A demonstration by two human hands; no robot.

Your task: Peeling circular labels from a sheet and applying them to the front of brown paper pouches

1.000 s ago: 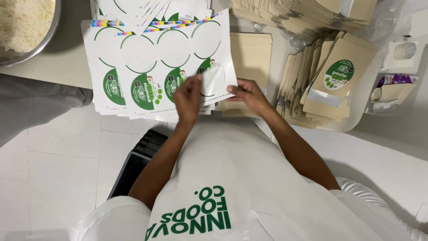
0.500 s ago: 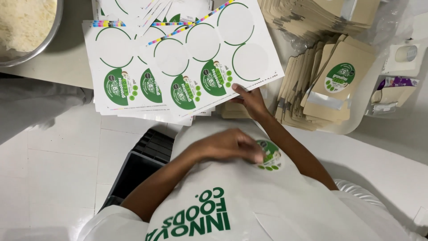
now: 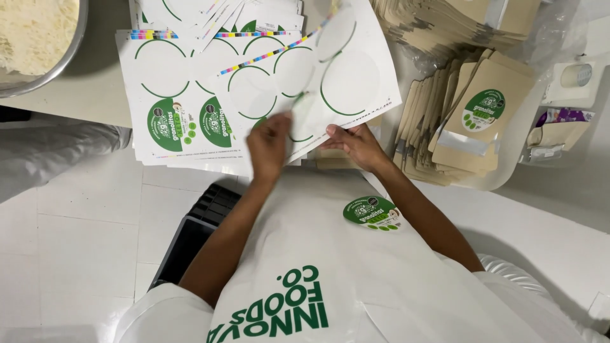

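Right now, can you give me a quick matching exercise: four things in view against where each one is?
Things:
1. white sticker sheet
2. round green sticker
3. brown paper pouches
4. metal bowl of pale grains

Places:
A. top left corner
B. stuck on the white apron
C. stacked at the right
D. held up by both hands, left hand and right hand

Pairs: 1-D, 2-B, 3-C, 4-A

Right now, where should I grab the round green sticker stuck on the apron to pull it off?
Pinch the round green sticker at its thin outer rim, probably the edge nearest the right hand, coming from above. It lies flat on the white apron, so there is nothing to grip in the middle; only an edge can be lifted with a fingernail.
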